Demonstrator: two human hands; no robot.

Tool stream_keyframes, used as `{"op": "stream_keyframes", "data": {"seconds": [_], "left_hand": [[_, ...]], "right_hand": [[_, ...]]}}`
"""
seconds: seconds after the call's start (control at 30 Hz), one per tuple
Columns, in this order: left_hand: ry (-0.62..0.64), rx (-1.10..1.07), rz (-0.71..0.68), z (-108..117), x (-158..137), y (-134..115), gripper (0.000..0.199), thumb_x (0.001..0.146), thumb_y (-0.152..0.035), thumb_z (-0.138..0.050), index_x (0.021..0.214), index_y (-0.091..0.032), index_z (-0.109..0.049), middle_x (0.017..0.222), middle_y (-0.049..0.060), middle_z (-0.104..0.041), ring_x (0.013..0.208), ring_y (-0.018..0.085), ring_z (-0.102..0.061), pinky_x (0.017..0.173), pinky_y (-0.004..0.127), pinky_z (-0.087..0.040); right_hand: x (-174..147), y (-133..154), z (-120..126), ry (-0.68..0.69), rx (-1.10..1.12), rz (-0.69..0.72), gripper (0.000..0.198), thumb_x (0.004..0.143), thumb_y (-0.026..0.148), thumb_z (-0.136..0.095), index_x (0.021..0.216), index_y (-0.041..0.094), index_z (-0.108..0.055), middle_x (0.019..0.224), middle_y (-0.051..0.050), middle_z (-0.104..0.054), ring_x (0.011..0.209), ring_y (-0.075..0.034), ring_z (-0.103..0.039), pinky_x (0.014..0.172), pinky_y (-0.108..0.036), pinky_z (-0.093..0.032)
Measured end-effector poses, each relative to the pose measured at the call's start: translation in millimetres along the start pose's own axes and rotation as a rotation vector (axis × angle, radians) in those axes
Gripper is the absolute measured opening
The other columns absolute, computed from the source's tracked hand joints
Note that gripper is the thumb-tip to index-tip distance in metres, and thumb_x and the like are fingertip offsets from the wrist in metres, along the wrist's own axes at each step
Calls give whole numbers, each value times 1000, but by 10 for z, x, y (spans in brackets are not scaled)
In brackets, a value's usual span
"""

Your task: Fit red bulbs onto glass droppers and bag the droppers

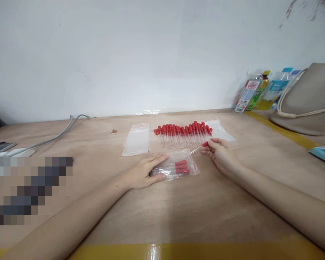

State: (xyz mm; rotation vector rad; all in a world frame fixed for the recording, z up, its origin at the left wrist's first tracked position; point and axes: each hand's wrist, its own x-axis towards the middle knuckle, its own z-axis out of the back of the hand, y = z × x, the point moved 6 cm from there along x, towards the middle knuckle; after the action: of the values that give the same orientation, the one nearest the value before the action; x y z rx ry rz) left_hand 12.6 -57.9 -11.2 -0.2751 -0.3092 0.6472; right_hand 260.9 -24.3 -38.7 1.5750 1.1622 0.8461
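Observation:
A clear zip bag point(169, 172) lies on the table with several red-bulbed droppers point(181, 167) inside, its mouth facing right. My left hand point(146, 170) holds the bag down at its left end, fingers along the upper edge and thumb along the lower one. Between the thumb and fingers of my right hand point(221, 153) is the red bulb of another dropper point(205, 144). Its thin clear stem points left to the bag's mouth; whether the tip is inside I cannot tell. Just behind, a row of droppers point(178, 130) lies side by side, red bulbs toward the wall.
Left of the row lies a stack of flat clear bags point(137, 140); another clear sheet or bag point(219, 130) is under its right end. Bottles point(277, 88), a carton point(247, 95) and a beige bag point(308, 97) stand at right. A grey cable point(62, 133) runs along the left.

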Motion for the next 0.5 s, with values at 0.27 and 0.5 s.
{"op": "stream_keyframes", "data": {"seconds": [0.27,0.5], "left_hand": [[1,1,12,14,11,-22,61,84,-44,-48,137,-24,-26,138,7,-38,124,22,-38,102,41,-34],[8,5,12,13,13,-26,61,84,-45,-48,137,-24,-26,137,8,-38,124,23,-38,102,42,-34]], "right_hand": [[-147,-36,-242,345,-604,125,22,64,36,-65,74,19,-57,55,3,-53,52,-11,-49,50,-25,-41],[-17,-13,-215,364,-904,312,17,66,35,-62,72,19,-64,60,1,-56,55,-12,-48,52,-25,-38]]}}
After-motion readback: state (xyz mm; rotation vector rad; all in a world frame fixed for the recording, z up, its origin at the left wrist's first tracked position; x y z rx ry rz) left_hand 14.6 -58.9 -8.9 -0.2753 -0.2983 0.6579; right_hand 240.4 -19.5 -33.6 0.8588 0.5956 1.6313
